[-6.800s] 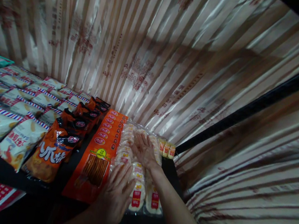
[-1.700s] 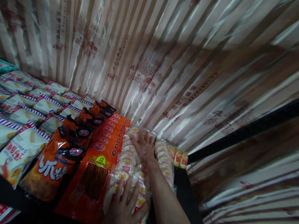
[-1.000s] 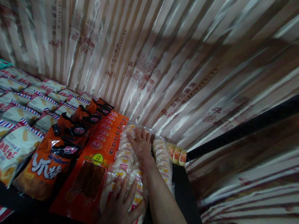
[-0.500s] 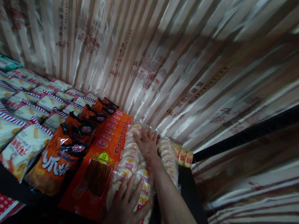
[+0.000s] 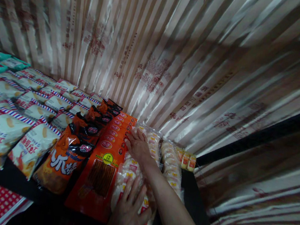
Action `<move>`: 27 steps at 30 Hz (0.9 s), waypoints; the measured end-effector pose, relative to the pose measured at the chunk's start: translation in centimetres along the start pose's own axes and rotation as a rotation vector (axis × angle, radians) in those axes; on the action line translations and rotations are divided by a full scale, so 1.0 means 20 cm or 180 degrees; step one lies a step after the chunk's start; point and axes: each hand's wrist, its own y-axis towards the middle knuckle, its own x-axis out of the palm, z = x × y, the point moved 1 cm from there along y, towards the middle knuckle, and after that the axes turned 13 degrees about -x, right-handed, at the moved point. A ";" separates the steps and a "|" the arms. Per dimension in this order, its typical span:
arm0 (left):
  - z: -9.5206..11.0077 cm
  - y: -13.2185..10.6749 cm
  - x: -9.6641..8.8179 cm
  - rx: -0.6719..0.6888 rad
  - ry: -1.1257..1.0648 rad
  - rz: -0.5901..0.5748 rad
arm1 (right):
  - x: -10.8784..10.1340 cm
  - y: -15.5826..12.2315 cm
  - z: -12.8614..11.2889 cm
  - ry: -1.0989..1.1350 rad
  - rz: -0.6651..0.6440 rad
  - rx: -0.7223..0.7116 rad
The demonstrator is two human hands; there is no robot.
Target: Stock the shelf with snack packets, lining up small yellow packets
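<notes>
Clear packs of pale round crackers (image 5: 154,143) lie overlapped in a column on the dark shelf. My left hand (image 5: 130,207) rests on the nearest pack, fingers spread and pointing away from me. Farther back, my right hand (image 5: 139,149) lies across the upper packs with its fingers outstretched, the tips close to the orange packets' edge. To the left is a row of overlapping orange snack packets (image 5: 88,201), the front one with a window of brown sticks. A second column of wrapped pale snacks (image 5: 172,164) runs to the right of my right forearm.
Orange-and-black snack bags (image 5: 59,166) and rows of white snack bags (image 5: 2,135) stand on the left, with green bags (image 5: 15,63) behind. Small yellow packs (image 5: 188,161) sit at the back right. A pleated curtain (image 5: 160,46) and a black bar (image 5: 270,134) border the shelf.
My right hand has shifted left across the upper cracker packs, toward the orange packets. My left hand stays on the nearest pack. The view has moved slightly.
</notes>
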 end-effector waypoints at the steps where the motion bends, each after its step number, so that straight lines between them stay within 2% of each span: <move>1: 0.00 0.00 0.00 0.0025 0.0013 0.0044 | 0.01 0.00 0.00 -0.0006 -0.0040 0.0086; 7: -0.03 0.00 0.00 0.0121 -0.0113 0.0076 | 0.00 -0.01 0.00 0.0016 -0.0032 0.0114; 13: -0.02 0.00 0.01 0.0153 0.0010 0.0106 | -0.01 0.01 -0.03 0.0048 0.0243 -0.0055; 17: -0.02 0.00 0.02 0.0086 0.0118 0.0172 | 0.00 0.04 -0.09 0.0220 0.0331 -0.0273; 20: -0.01 0.00 0.03 0.0190 0.0199 0.0239 | 0.01 0.08 -0.17 0.0360 0.0293 -0.0431; 24: 0.01 0.01 0.06 0.0310 0.0384 0.0519 | 0.00 0.13 -0.28 0.0585 0.0103 -0.0387; 27: 0.02 0.00 0.10 0.0452 0.0584 0.0906 | -0.01 0.16 -0.33 0.0617 -0.0004 -0.0189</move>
